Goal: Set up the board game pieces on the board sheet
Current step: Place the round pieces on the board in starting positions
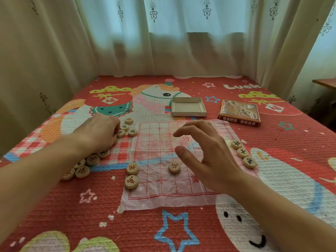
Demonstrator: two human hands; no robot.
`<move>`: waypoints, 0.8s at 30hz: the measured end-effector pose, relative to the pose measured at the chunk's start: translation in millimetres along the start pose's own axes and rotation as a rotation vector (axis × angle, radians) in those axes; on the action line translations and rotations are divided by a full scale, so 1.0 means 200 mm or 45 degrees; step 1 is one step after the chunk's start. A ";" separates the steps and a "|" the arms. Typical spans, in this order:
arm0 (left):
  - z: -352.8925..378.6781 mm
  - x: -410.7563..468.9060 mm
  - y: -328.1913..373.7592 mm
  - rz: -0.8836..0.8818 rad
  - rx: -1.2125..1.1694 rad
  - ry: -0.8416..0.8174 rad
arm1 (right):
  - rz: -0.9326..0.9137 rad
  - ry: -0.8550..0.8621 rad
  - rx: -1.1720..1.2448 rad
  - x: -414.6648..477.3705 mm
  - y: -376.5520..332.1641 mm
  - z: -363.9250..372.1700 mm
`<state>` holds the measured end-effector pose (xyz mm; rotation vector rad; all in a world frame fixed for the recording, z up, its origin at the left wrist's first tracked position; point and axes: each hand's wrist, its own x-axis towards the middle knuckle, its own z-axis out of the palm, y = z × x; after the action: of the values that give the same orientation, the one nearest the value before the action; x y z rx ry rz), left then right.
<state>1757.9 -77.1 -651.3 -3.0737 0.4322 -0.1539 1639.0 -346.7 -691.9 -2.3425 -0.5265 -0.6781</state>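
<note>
A thin plastic board sheet [160,190] with a red grid lies on the red mat. One wooden disc piece [174,166] sits on the grid, and two more [132,175] sit at its left edge. My right hand [207,157] hovers over the sheet with fingers spread, holding nothing. My left hand [99,132] rests knuckles-up on a loose pile of pieces [87,164] left of the sheet, its fingers curled down among them; what they hold is hidden. Three pieces [242,153] line the sheet's right edge.
An empty cardboard box tray [188,106] and its printed lid [239,112] lie beyond the sheet. Several more pieces [127,127] sit by my left fingertips. Curtains hang around the mat's far sides, and a wooden table corner [325,82] shows at the right.
</note>
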 end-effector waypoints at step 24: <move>0.01 0.13 -0.02 0.353 -0.098 0.028 | -0.027 0.052 -0.036 0.01 0.00 -0.02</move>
<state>1783.4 -81.1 -651.1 -3.0451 0.8771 -0.1653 1639.0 -348.7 -688.1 -2.3475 -0.5270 -0.7463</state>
